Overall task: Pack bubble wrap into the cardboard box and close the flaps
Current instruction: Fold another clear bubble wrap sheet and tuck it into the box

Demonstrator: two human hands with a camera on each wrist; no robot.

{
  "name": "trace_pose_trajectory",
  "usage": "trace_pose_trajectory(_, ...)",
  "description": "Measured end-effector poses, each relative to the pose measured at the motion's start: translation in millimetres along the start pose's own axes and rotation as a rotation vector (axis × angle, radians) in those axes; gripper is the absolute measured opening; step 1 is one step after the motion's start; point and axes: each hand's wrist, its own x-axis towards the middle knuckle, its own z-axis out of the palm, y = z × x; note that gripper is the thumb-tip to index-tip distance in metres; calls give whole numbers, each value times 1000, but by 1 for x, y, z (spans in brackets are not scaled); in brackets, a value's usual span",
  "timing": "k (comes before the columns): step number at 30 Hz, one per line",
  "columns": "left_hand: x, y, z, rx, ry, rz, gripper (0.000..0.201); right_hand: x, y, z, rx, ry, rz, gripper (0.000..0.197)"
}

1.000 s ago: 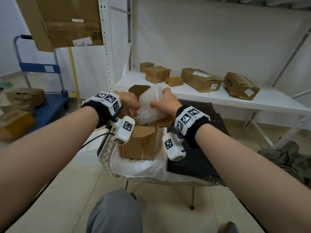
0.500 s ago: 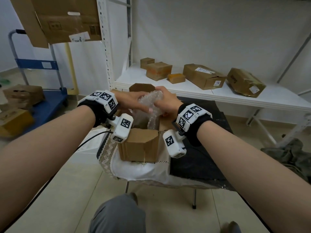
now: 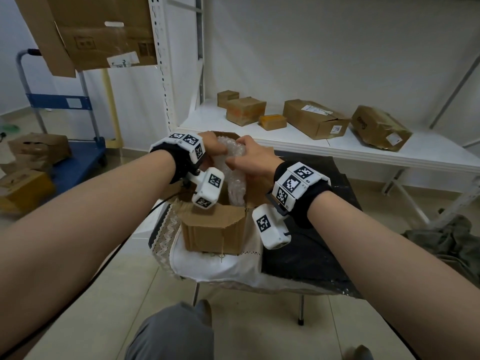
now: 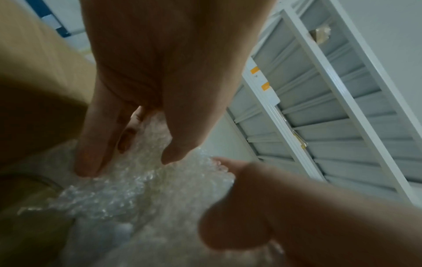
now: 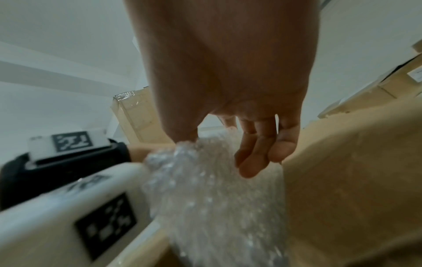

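A small open cardboard box [image 3: 215,232] stands on a cloth-covered stool, its flaps up. A clear wad of bubble wrap [image 3: 232,165] sticks out of its top, its lower end inside the box. My left hand [image 3: 215,146] grips the wad from the left and my right hand [image 3: 249,157] grips it from the right, both above the box opening. In the left wrist view my fingers [image 4: 91,159] and thumb curl into the bubble wrap [image 4: 128,187]. In the right wrist view my thumb and fingers [image 5: 253,162] pinch the bubble wrap [image 5: 205,189] beside a box flap [image 5: 342,180].
The stool carries a white cloth [image 3: 215,266] and a black sheet [image 3: 311,245]. Behind it a low white shelf [image 3: 337,144] holds several cardboard boxes. A blue trolley [image 3: 59,141] with boxes stands at the left. My knee [image 3: 171,333] is at the bottom.
The bubble wrap has been squeezed narrower between both hands and pushed lower into the box. Both hands have shifted slightly away over the opening.
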Motion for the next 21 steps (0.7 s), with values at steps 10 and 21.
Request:
trace_pose_trajectory(10,19,16,23,-351,-66,-45,38,12,6,7,-185,-20,-65,41)
trace_pose_trajectory(21,20,-4,51,-427,-241,-42,43,17,17,17,-268,-56,4,31)
